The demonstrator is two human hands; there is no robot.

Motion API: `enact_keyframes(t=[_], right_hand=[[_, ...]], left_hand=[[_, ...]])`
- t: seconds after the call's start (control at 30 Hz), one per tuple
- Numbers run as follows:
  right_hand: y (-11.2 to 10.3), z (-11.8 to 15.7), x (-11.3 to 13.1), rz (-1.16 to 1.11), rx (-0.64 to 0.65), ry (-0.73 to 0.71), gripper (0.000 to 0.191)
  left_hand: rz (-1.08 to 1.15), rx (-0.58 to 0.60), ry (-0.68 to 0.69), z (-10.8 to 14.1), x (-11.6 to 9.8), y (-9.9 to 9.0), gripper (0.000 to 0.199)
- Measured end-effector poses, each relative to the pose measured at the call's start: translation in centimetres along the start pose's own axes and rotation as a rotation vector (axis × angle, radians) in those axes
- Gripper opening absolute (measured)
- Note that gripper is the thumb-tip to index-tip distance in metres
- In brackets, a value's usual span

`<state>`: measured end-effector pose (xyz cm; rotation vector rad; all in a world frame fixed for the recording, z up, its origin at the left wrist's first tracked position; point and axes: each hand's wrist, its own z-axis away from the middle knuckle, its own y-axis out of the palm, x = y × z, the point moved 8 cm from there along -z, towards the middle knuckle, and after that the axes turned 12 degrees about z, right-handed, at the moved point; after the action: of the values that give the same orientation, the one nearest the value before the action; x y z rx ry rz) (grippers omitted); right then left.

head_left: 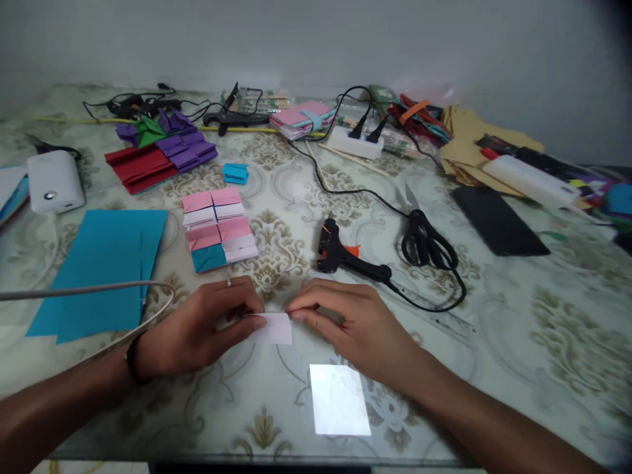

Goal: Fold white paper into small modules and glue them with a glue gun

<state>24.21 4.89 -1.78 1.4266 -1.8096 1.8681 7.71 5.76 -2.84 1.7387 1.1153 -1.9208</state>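
Note:
My left hand (212,322) pinches the left side of a small pale pink paper (275,329) between thumb and fingers. At its upper right corner, the thumb and forefinger of my right hand (350,322) are closed on the same paper. The paper is held just above the patterned tabletop. A white paper square (340,399) lies close below my right hand. Beyond my left hand sit folded pink, white and blue paper pieces (218,227) in two columns. A black glue gun (348,253) rests on the table past my right hand.
Blue paper sheets (108,270) lie at left, crossed by a grey cable (99,287), near a white power bank (55,181). Black-handled scissors (427,240) and a dark phone (498,220) are at right. Red folded paper (141,164) and a white power strip (354,142) lie farther back.

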Motion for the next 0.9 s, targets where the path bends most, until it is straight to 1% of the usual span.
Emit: enact_keyframes(t=[0.07,0.2,0.27,0.37,0.47,0.57,0.67,0.83,0.9], right_hand=[[-0.3,-0.1,0.3,0.028,-0.014,-0.016,0.016],[-1.1,-0.2,0.9,0.102,-0.058,-0.04,0.031],[-1.2,-0.2,0.9,0.133,-0.046,-0.018,0.037],[-1.0,-0.2,0.5,0.154,0.002,0.022,0.043],[-0.7,-0.2,0.2,0.133,0.036,0.032,0.039],[-0.5,-0.2,0.0,0.116,0.043,0.029,0.028],[-0.2,-0.1,-0.5,0.104,0.045,0.062,0.013],[0.4,0.0,-0.3,0.104,0.051,-0.014,0.013],[0.7,0.1,-0.4,0.125,0.068,-0.007,0.021]], left_hand=[[-0.038,-0.013,0.042,0.0,-0.1,-0.1,0.016],[-0.098,-0.052,0.136,0.1,-0.5,-0.6,0.013],[-0.141,-0.067,0.156,0.1,-0.6,-0.8,0.015],[-0.221,-0.062,0.143,0.0,-0.5,-0.8,0.02],[-0.267,-0.063,0.118,0.0,-0.3,-0.8,0.022],[-0.278,-0.081,0.149,0.1,-0.6,-0.9,0.022],[-0.296,-0.08,0.178,0.2,-0.9,-0.9,0.019],[-0.335,-0.03,0.124,0.0,-0.2,-0.3,0.021],[-0.346,-0.005,0.105,-0.1,0.1,0.0,0.019]])
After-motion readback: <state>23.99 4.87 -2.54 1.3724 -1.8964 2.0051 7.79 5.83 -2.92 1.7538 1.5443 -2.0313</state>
